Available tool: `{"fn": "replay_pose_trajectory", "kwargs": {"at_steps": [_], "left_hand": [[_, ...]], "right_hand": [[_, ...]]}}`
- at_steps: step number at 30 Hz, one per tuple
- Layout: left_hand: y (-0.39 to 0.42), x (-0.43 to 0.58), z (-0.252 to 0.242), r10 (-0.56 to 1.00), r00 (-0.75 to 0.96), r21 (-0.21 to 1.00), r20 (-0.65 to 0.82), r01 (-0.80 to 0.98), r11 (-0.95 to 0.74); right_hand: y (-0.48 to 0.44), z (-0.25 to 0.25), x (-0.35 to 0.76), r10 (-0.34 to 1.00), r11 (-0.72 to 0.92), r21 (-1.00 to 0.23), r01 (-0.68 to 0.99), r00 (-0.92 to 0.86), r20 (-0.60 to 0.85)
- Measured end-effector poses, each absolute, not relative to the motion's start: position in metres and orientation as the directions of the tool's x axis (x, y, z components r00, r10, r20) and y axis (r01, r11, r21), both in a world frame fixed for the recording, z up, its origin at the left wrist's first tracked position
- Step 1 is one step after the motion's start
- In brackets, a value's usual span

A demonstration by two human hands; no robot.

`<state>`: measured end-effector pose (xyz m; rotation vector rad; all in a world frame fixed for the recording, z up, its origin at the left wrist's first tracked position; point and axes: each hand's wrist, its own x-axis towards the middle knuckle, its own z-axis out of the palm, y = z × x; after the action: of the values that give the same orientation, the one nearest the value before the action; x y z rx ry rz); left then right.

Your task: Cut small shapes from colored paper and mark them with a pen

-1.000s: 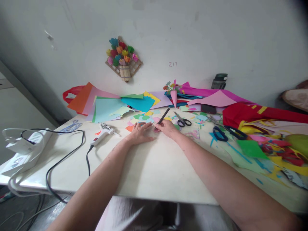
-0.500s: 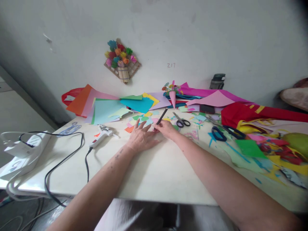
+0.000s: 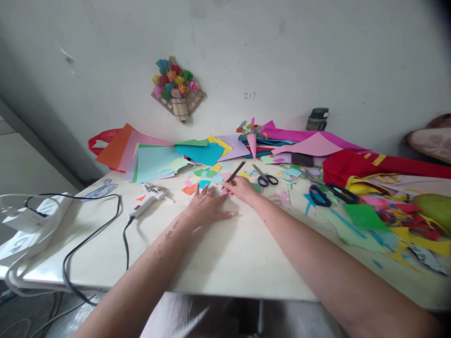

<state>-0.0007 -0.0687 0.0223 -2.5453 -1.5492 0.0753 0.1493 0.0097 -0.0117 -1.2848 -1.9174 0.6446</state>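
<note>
My right hand [image 3: 242, 190] is closed around a dark pen [image 3: 236, 172], its tip pointing down at the table beside my left fingers. Palm down on the white table [image 3: 246, 253], my left hand [image 3: 207, 206] lies with its fingers spread, the index fingertip near the pen tip. A small pink piece [image 3: 225, 191] shows between the hands, partly covered. Small coloured paper pieces [image 3: 211, 174] lie just beyond my fingers. Black-handled scissors [image 3: 267, 179] rest to the right of the pen.
A white glue gun [image 3: 150, 201] with a black cord is at the left, near a power strip [image 3: 42, 225]. Large paper sheets [image 3: 155, 162] and a pink paper cone [image 3: 252, 143] stand behind. Larger scissors [image 3: 329, 192] and paper scraps [image 3: 405, 216] are at the right.
My left hand has shifted slightly, its fingers lower, and a blue paper piece beyond them shows more. The pen has tilted a little lower in my right hand.
</note>
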Motion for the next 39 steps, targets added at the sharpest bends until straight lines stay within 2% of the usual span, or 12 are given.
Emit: {"fn": "replay_pose_trajectory", "kwargs": {"at_steps": [9,21,39], "left_hand": [[-0.0633,-0.0041,0.0154,0.882,0.467,-0.078,0.059,0.883,-0.462],[-0.066,-0.0021,0.019,0.894,0.447,-0.131,0.019,0.888,-0.441],[-0.0622,-0.0049,0.0133,0.881,0.47,-0.095,0.059,0.881,-0.464]], "right_hand": [[0.0081,-0.0106,0.1479,0.928,0.372,-0.718,0.588,-0.223,0.299],[0.0044,-0.0073,0.1472,0.934,0.356,-0.696,0.624,-0.215,0.285],[0.0082,-0.01,0.1483,0.928,0.369,-0.693,0.62,-0.207,0.31]]}}
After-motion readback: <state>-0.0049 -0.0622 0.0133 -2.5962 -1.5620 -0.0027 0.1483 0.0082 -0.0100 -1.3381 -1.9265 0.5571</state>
